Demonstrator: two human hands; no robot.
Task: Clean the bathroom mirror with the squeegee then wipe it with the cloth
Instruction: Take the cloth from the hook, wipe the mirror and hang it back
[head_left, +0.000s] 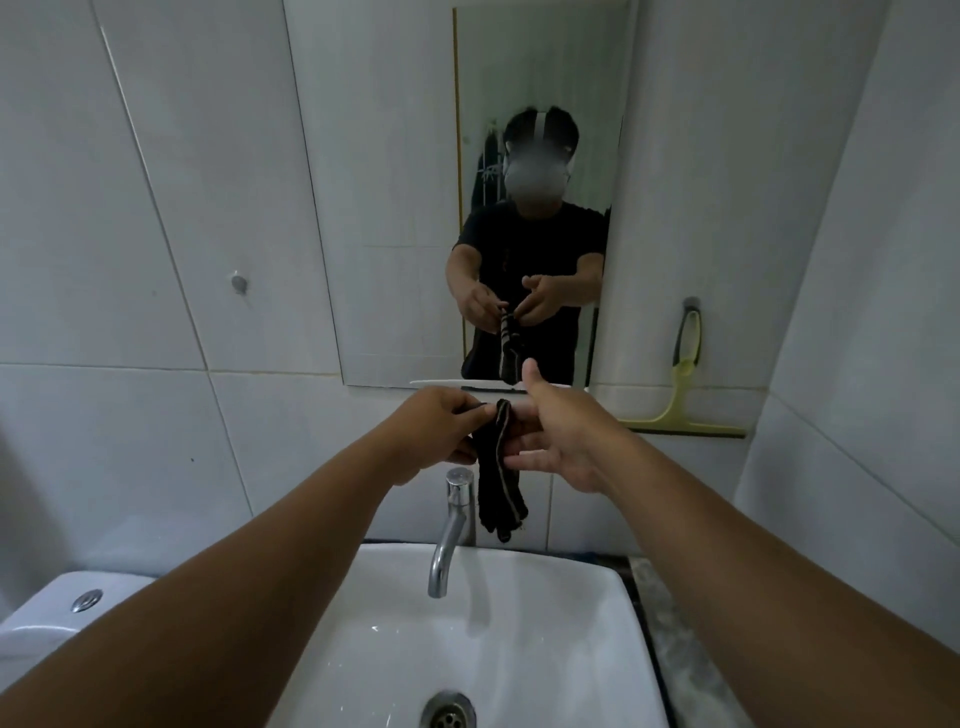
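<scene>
Above a white sink (597, 623), two bare forearms reach forward toward the far wall, holding a dark cloth (500, 467) between them. The left hand (441, 431) pinches the top edge of the cloth between thumb and fingertips. The right hand (563, 441) is spread, thumb pointing up, with its fingers (522, 449) touching the cloth's right side; whether they actually grip it cannot be told. The cloth hangs down in a narrow, folded strip with a pale line along one edge, its lower end dangling just right of a chrome tap (452, 525) that rises at the far side of the sink and curves toward the basin. A round metal drain (448, 713) shows at the near edge of the basin.

On the far wall, straight ahead, hangs a tall mirror (405, 208). It reflects a person in a dark short-sleeved top holding the same cloth with both hands. To the right of the mirror, a yellow-green squeegee (680, 400) hangs from a wall hook (691, 303), its blade low and roughly level, well apart from both hands. The walls are large pale grey tiles. On the left wall a small metal stud (238, 283) sticks out. At the near left, the white top of a toilet cistern (78, 618) shows, with a round chrome flush button (87, 600).
</scene>
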